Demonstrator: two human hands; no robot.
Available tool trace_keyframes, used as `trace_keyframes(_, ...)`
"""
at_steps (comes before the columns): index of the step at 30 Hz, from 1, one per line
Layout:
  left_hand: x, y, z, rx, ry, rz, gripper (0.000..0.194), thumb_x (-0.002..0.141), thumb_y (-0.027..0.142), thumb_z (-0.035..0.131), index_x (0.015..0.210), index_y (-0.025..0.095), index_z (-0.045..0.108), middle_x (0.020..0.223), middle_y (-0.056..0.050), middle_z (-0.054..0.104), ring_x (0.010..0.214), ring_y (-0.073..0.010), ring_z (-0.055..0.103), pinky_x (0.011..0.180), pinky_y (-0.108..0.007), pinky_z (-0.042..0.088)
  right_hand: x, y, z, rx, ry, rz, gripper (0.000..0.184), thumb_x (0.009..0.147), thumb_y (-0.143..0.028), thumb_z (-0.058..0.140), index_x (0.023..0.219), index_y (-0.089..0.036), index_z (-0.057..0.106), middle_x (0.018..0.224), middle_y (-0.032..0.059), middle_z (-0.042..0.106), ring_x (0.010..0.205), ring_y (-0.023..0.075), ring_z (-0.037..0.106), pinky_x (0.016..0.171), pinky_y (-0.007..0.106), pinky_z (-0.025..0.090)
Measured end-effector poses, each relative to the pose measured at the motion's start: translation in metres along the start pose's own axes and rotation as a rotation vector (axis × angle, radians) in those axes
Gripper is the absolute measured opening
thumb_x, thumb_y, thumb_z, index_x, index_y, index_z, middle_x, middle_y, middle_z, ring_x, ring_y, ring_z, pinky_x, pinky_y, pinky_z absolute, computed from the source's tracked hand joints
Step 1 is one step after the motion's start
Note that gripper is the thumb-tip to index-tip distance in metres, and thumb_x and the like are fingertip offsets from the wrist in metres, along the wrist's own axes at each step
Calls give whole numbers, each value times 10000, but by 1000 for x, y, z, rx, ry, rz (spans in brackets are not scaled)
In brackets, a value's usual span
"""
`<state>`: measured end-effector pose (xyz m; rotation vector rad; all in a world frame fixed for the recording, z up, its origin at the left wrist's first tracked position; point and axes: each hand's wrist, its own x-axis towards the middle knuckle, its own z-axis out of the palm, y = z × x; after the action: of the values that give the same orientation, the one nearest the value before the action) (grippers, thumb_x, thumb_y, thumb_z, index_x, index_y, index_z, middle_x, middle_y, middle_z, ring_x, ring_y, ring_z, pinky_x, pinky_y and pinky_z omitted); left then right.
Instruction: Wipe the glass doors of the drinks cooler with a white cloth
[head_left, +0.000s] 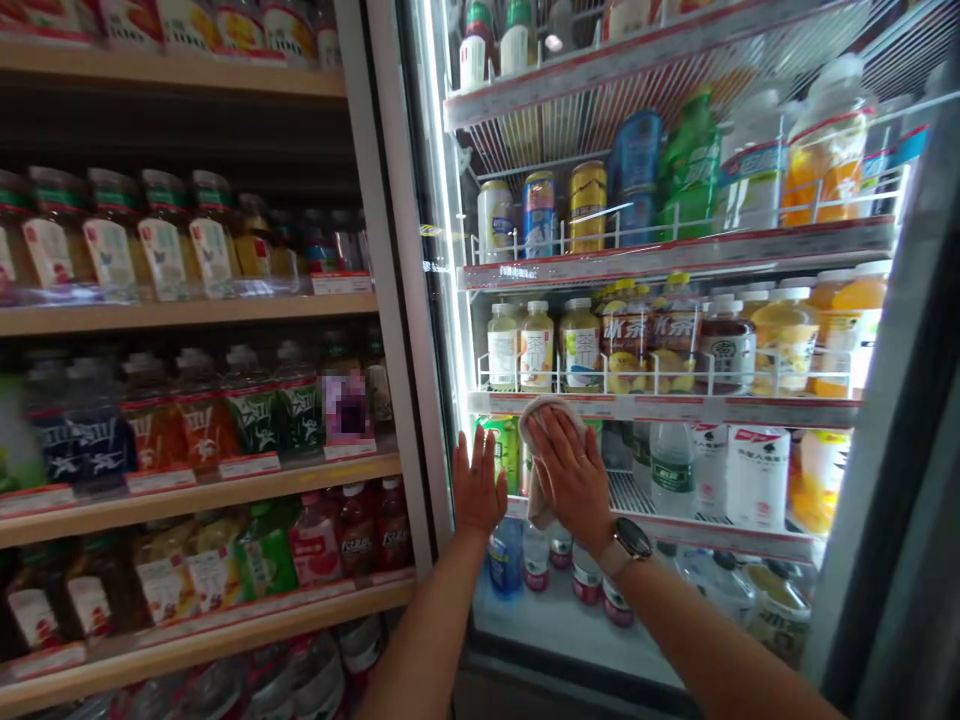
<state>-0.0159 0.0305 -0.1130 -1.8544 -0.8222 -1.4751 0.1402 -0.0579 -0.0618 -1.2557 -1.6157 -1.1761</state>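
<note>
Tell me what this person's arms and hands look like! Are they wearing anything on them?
Both the left arm and the right arm are bare, with no sleeves showing. The left hand and the right hand wear no gloves. On the right wrist there is a wristwatch with a round dark face, a pale metal-looking case and a light band.

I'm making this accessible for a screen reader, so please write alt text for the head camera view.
A person's right hand, wearing a wristwatch, presses a cloth against a lit drinks cooler's glass door, left hand flat beside it. Wooden shelves of bottled drinks stand to the left.
</note>
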Motion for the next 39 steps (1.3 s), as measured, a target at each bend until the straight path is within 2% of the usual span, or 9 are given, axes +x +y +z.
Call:
trace_keyframes(8,-1,1,0,12,-3,4,650,979,295,364,1567,197,103,1600,-109,291,1515,-301,83,1166,-542,307,-75,-14,17,13,-80,-107,503,938,-168,452,1438,-207,484,1458,83,534,1387,217,421,1222,423,117)
trace_keyframes(13,-1,2,-2,-2,-13,-6,658,969,267,388,1565,192,119,1605,-97,275,1517,-291,64,1182,-525,292,-99,-17,19,47,-115,-113,510,941,-154,437,1447,-208,468,1434,65,560,1378,198,426,1226,405,111)
trace_keyframes(17,-1,1,-1,-2,-13,3,663,969,273,390,1566,185,114,1608,-104,262,1517,-293,70,1187,-526,282,-84,-13,13,58,-121,-123,549,942,-144,429,1484,-228,410,1443,48,552,1379,179,422,1230,397,87)
trace_keyframes(20,0,1,-1,1,2,10,656,977,285,376,1567,189,103,1612,-99,253,1517,-290,75,1193,-522,268,-49,-6,4,52,-100,-114,562,948,-148,418,1504,-220,375,1482,59,509,1398,185,399,1230,404,76)
trace_keyframes(23,2,2,-2,-14,22,16,639,984,291,363,1565,185,120,1619,-95,236,1517,-288,77,1201,-517,248,-12,-2,-2,37,-56,-31,572,959,-195,432,1523,-193,338,1536,98,430,1434,223,353,1226,443,93)
trace_keyframes(26,2,2,-3,-15,20,20,635,984,288,368,1563,178,133,1618,-101,238,1517,-286,76,1203,-511,244,0,-1,-1,26,-12,21,577,963,-215,436,1528,-182,327,1534,121,428,1433,240,357,1223,467,94)
trace_keyframes(29,2,2,-3,-4,16,23,640,982,290,370,1564,178,130,1612,-103,255,1517,-285,80,1196,-512,262,-24,-6,6,26,-24,-20,536,954,-201,445,1489,-182,409,1497,115,480,1416,228,384,1227,447,68)
trace_keyframes(36,1,2,-2,-1,10,16,648,968,270,386,1562,177,144,1609,-101,260,1517,-290,82,1190,-517,275,-128,-10,18,20,-121,-142,488,921,-154,446,1398,-205,534,1437,67,557,1430,200,349,1231,421,74)
trace_keyframes(39,1,2,-2,-11,17,18,646,965,266,389,1560,171,158,1612,-98,251,1517,-290,81,1198,-509,263,-143,-7,19,33,-121,-158,483,922,-159,440,1391,-213,540,1428,61,566,1436,198,341,1234,427,73)
